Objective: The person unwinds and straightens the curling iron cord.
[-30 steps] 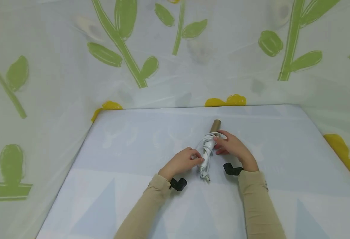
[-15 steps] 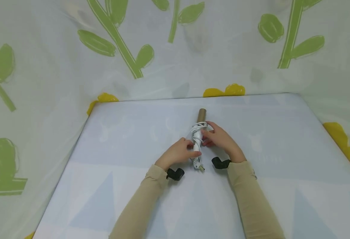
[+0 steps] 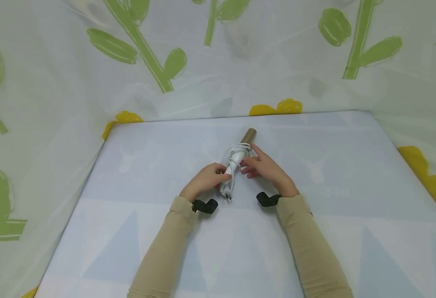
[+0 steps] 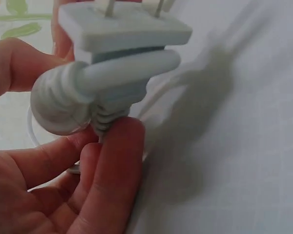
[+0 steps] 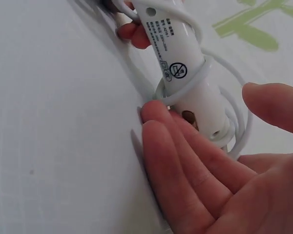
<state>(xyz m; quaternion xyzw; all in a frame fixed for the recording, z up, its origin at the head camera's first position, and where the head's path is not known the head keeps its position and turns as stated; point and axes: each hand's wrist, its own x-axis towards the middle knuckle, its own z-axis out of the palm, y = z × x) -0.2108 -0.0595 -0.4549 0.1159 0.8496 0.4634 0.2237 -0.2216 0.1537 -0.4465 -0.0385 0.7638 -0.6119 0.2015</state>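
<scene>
A curling iron (image 3: 237,158) with a white handle and a brownish barrel (image 3: 248,135) slants away from me above the table, its white cord (image 5: 190,84) wound loosely round the handle. My left hand (image 3: 205,179) pinches its near end between thumb and fingers. Close up in the left wrist view, the two-pin plug (image 4: 132,30) sticks out past those fingers, beside the cord's ribbed sleeve. My right hand (image 3: 268,169) is at the far part of the handle; in the right wrist view its relaxed fingers lie against the handle's side, and the thumb stands apart. Small print shows on the handle.
The pale table (image 3: 158,231) with blue triangles runs back to a hanging white sheet (image 3: 277,62) printed with green leaves and yellow flowers. Black wrist cameras (image 3: 205,206) sit at both cuffs.
Both hands and the curling iron have shifted left in the head view. The iron swung upright, then tilted with its barrel to the right again. The head view has tipped slightly downward.
</scene>
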